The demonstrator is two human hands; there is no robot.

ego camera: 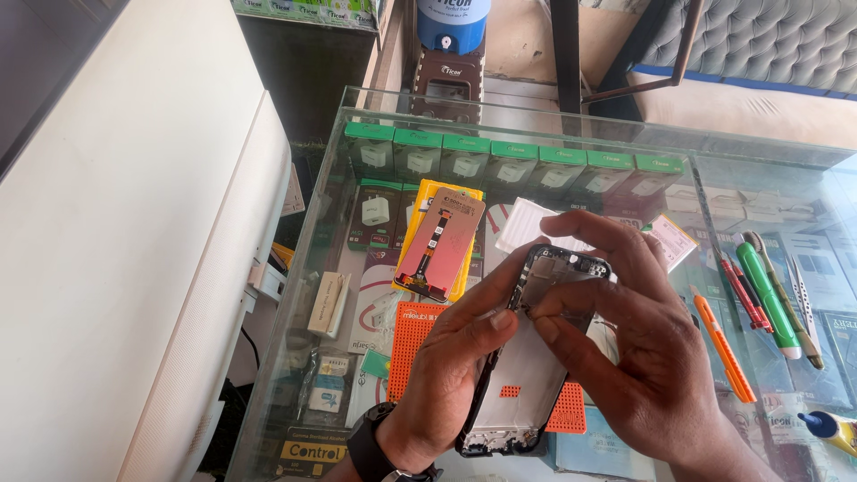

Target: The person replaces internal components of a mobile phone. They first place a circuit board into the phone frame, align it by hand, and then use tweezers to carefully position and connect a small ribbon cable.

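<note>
2 hands [464, 357] [625, 330] hold opened phone [536, 357] above glass counter [759, 178].

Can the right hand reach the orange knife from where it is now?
Probably yes: the orange knife lies bare on the glass beside the right hand, though that hand grips the opened phone.

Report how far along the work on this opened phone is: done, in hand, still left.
Done: the opened phone has its screen side off, inner frame and top circuitry exposed. A display panel lies apart on the glass counter.
In hand: the left hand holds the phone over the orange mat while the right hand fingers its upper part.
Left: the phone is open, no display fitted; the tools lie untouched.
</note>
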